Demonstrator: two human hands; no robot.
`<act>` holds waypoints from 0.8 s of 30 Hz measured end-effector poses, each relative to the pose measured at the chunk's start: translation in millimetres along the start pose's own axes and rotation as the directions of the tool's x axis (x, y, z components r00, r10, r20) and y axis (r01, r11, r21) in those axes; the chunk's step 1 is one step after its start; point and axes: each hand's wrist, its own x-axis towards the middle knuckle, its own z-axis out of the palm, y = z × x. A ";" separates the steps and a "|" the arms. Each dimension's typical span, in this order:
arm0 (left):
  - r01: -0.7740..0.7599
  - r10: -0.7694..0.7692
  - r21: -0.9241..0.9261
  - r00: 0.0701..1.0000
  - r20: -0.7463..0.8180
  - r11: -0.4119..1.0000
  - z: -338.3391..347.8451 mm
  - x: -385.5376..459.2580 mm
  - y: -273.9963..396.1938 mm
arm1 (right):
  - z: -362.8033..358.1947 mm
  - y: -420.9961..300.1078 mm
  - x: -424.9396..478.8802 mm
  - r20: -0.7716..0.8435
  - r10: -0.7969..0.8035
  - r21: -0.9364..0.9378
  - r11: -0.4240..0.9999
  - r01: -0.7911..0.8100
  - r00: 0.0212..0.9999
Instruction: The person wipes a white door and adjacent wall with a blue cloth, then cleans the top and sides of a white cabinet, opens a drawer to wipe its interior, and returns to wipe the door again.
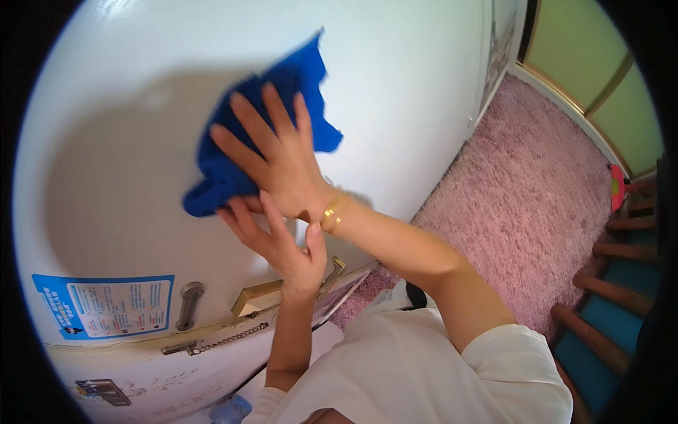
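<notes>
A blue cloth lies spread against a white door, its lower left end bunched up. My right hand, with a gold-coloured bracelet at the wrist, presses the cloth to the door, fingers spread. Just below it, my left hand has its fingers apart, fingertips by the cloth's lower edge and the right hand's thumb. Whether these fingertips touch the cloth I cannot tell. Nothing shows in the left hand's grasp.
Below the hands are a metal door handle, a metal latch, a door chain and a blue-edged printed notice. A pink shaggy carpet, wooden slats and green panels lie to the right.
</notes>
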 end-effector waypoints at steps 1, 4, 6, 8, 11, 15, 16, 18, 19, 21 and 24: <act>0.022 -0.022 0.001 0.999 0.050 1.000 -2.5 -3.4 -0.2 | 3.9 -0.6 -9.0 0.035 0.002 -0.003 1.000 -0.002 0.999; 0.087 -0.077 -0.044 0.977 0.198 0.995 18.7 -47.6 7.4 | 21.4 18.3 -73.5 -0.073 0.079 0.046 0.996 -0.076 0.994; 0.129 -0.098 -0.089 0.953 0.288 0.988 23.8 -67.5 15.5 | 28.4 36.5 -116.2 -0.070 0.093 0.022 0.996 -0.092 0.993; 0.192 -0.140 -0.125 0.929 0.341 0.973 22.1 -73.9 21.8 | 21.6 38.2 -122.8 0.011 0.101 0.032 0.994 -0.102 0.995; 0.094 -0.084 -0.053 0.982 0.169 0.994 21.1 -37.5 13.0 | 11.8 21.5 -70.1 -0.005 0.027 0.077 0.997 -0.027 1.000; 0.085 -0.083 0.040 0.995 -0.058 0.996 5.9 34.2 7.1 | -17.7 -1.0 26.8 0.038 -0.122 0.035 0.992 0.121 0.992; 0.087 -0.082 0.042 0.991 -0.106 0.995 4.0 41.8 7.2 | -18.3 -0.1 28.9 0.030 -0.130 0.042 0.991 0.128 0.991; 0.098 -0.091 0.074 0.992 -0.088 0.992 9.7 38.8 9.2 | -16.9 0.1 32.5 0.015 -0.146 0.062 0.988 0.145 0.989; 0.107 -0.100 0.092 0.991 -0.084 0.990 14.2 34.9 11.1 | -16.4 2.3 24.7 0.036 -0.100 0.071 0.993 0.098 0.994; 0.118 -0.119 0.043 0.993 0.021 0.992 31.3 3.7 14.7 | -10.4 16.7 -13.8 0.042 -0.026 0.081 0.996 0.023 0.999; 0.065 -0.094 0.143 0.974 0.207 0.988 59.1 -50.2 19.1 | 10.8 54.1 -96.2 0.014 -0.024 -0.046 0.999 0.024 1.000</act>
